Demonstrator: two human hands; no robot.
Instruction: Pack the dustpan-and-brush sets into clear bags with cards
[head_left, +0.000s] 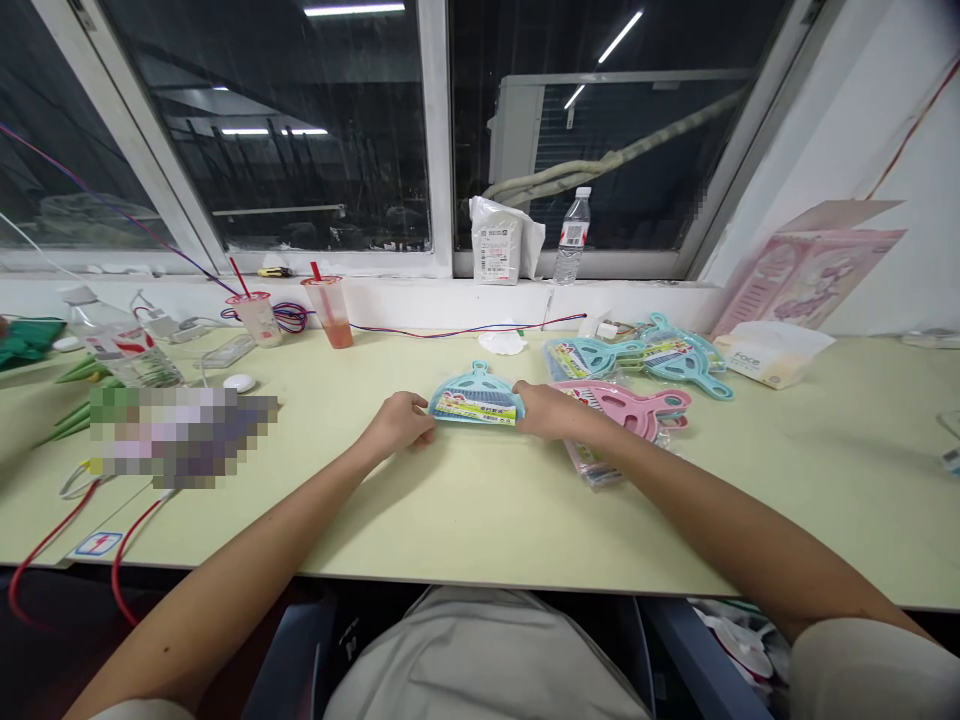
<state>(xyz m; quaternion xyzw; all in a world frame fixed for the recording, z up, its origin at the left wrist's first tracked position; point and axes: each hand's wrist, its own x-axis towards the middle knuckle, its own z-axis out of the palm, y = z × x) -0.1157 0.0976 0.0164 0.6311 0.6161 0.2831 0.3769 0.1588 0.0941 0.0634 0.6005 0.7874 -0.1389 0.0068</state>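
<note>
A light blue mini dustpan with a brush (474, 393) and a yellow-green label stands over the middle of the table, its handle pointing toward the window. My left hand (397, 425) pinches its left end with bent fingers. At the opposite end my right hand (546, 410) grips the right edge, thumb side toward the label. Just beyond my right wrist lie pink dustpan sets (637, 408), partly covered by that forearm. Behind them several blue dustpan sets (660, 355) in clear wrapping are heaped together.
A tissue pack (772, 355) and a pink box (814, 265) stand at the right. Two drink cups (328, 312) and a water bottle (124, 340) are at the left, near red cables (56, 530). Another bottle (574, 238) and a white package (499, 243) rest on the windowsill.
</note>
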